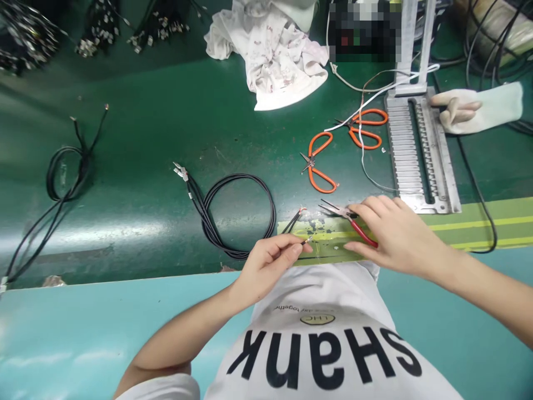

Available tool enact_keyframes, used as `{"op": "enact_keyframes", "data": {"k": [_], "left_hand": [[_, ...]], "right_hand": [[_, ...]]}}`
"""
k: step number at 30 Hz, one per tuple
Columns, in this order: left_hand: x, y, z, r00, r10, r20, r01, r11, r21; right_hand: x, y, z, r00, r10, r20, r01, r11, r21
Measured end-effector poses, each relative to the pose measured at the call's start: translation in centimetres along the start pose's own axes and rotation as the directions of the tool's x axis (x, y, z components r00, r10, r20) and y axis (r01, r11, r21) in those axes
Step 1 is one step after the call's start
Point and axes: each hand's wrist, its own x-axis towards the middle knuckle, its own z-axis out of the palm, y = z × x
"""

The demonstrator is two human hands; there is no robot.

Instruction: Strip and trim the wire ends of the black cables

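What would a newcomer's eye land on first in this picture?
The two bare hands at the near edge of the green bench stand out first: the left hand pinches a thin black wire end, and the right hand lies over red-handled pliers. Farther along the bench lie orange-handled scissors, and a coil of black cable sits left of the hands.

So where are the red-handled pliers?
In the head view, the red-handled pliers lie under the right hand, on the edge of the yellow-green mat.

Bright light, glare on the green mat point(125, 111), bowed edges
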Motion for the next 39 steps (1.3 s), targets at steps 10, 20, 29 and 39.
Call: {"op": "enact_keyframes", "data": {"k": [10,20,29,39], "left_hand": [[2.4,1.1,1.9,0.997,-0.001,-0.08,-0.011,0.988,-0.156],[3.1,0.4,2.8,0.97,0.143,-0.196,-0.144,0.99,0.007],[3.4,-0.2,3.1,0.959,0.21,-0.189,-0.185,0.973,0.139],[3.6,0.0,2.4,0.995,0.077,-0.065,-0.085,0.988,-0.126]], "right_hand": [[2.3,-2.2,0.4,0.95,0.083,-0.3,0.063,0.892,0.447],[4.2,-5.3,1.8,0.907,0.305,-0.291,0.145,0.424,0.894],[4.3,-5.5,2.8,0.872,0.309,-0.381,0.198,0.489,0.849],[5.1,-4.9,3.8,0.913,0.307,-0.268,0.186,0.272,0.944]]}}
